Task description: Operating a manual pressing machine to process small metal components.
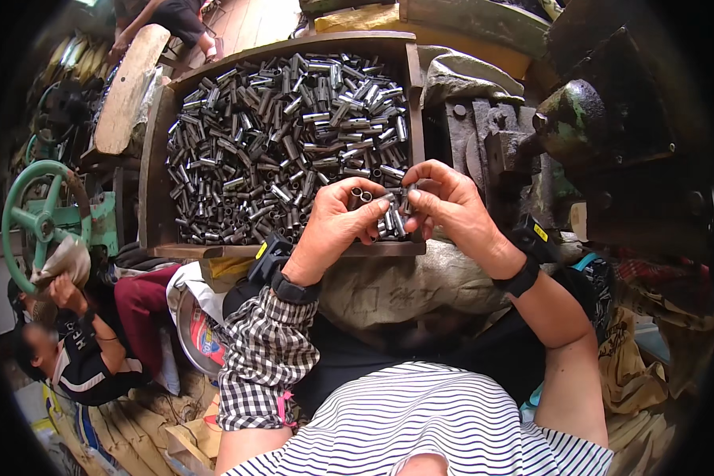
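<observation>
A wide tray (416, 71) in front of me holds a deep heap of short metal tubes (278, 135), some shiny and some dark. Over its near right corner my left hand (343, 216) is closed around a few of these tubes, and two round open ends show between thumb and fingers. Close beside it, my right hand (444, 198) pinches a metal tube (405, 198) between thumb and forefinger. More tubes (394, 222) lie between the two hands; which hand carries each of them I cannot tell. Both wrists wear black bands.
Right of the tray stands a dark, greasy machine (563, 119); a cloth sack (468, 75) lies behind it. At left is a green handwheel (41, 226), with a seated person (87, 341) near it. A wooden board (131, 91) leans beside the tray. Sacking (404, 289) hangs below the tray.
</observation>
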Motion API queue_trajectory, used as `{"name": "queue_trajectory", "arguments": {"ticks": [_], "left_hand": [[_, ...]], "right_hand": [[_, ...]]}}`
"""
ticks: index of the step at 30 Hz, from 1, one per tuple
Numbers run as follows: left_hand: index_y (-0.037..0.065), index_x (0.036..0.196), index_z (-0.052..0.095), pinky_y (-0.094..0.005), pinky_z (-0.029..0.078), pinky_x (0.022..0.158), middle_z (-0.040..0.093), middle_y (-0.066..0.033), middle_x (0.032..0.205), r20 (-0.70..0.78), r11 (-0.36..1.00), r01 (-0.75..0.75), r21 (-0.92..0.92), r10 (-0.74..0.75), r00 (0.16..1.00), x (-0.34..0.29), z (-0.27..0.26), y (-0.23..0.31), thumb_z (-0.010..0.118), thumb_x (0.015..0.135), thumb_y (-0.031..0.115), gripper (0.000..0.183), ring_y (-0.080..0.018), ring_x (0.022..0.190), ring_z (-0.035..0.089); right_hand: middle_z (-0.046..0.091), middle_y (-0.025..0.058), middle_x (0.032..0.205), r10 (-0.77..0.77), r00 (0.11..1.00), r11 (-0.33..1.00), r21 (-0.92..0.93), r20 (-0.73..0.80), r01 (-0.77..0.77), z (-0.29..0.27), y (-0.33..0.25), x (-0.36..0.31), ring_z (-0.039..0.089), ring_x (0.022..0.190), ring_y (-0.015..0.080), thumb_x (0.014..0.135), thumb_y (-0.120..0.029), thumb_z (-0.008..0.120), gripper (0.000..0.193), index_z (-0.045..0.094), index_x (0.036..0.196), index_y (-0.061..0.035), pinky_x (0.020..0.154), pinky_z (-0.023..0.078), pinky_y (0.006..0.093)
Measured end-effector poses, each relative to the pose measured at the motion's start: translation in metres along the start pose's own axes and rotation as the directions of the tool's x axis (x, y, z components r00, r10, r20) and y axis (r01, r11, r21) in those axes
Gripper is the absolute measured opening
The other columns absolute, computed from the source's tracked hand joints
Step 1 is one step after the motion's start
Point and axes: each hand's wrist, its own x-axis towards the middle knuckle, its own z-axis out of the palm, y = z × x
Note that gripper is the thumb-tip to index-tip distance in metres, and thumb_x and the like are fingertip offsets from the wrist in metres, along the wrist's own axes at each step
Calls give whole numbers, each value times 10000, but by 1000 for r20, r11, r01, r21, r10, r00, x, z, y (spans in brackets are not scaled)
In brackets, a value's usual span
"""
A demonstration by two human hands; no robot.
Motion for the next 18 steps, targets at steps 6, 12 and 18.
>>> {"name": "queue_trajectory", "arguments": {"ticks": [6, 12, 18], "left_hand": [[6, 1025, 585, -176, 467, 450, 614, -23, 727, -50, 960, 13, -280, -29, 998, 1, 4, -1, 623, 855, 115, 205, -56, 537, 561], [15, 1009, 582, -183, 464, 428, 605, -28, 721, -16, 911, 52, -410, -64, 998, 2, 1, -3, 625, 859, 110, 183, -66, 527, 556], [12, 1014, 580, -181, 466, 429, 606, -39, 727, 18, 885, 79, -458, -79, 997, 3, 1, -4, 627, 857, 109, 190, -70, 533, 562]], "right_hand": [[617, 123, 853, 73, 997, 935, 346, 26, -78, -7, -1, 2, 669, 720, 163, 872, -55, 583, 246, 453, 1069, 14, 572, 558, 229], [629, 63, 689, 107, 993, 974, 204, -49, -94, -8, -7, 1, 620, 513, 93, 868, -143, 625, 147, 563, 879, -10, 432, 470, 162], [604, 43, 638, 40, 998, 993, 116, -58, -33, -13, 2, 3, 562, 451, 61, 872, -148, 616, 144, 576, 848, -12, 398, 422, 159]]}}
